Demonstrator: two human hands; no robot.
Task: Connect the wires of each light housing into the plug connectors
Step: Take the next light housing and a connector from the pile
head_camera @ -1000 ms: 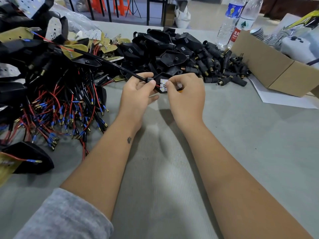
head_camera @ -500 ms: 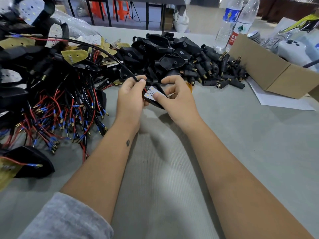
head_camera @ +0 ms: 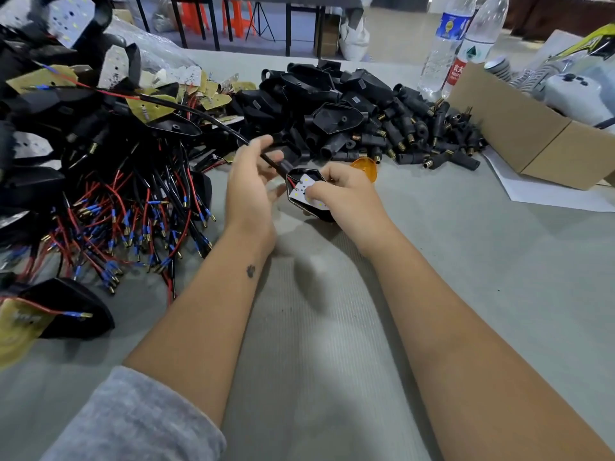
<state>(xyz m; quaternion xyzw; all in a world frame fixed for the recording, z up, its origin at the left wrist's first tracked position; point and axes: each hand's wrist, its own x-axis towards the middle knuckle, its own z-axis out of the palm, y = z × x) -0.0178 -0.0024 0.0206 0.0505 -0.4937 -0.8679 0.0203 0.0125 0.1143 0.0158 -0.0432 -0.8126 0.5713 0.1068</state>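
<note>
You have drawn the light housing (head_camera: 307, 194) down toward you, off the heap and over the bare table (head_camera: 466, 261). Your right hand (head_camera: 346, 197) grips it, thumb pressing its white board. Your left hand (head_camera: 249, 188) pinches its black cable (head_camera: 213, 119) beside the housing. Many loose plug connectors (head_camera: 416, 134) and wired housings (head_camera: 109, 207) look yet unjoined.

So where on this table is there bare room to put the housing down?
Bare mat lies right of the right hand, before the cardboard box, and between the forearms. The wire bundles at left and plug pile behind are crowded.
</note>
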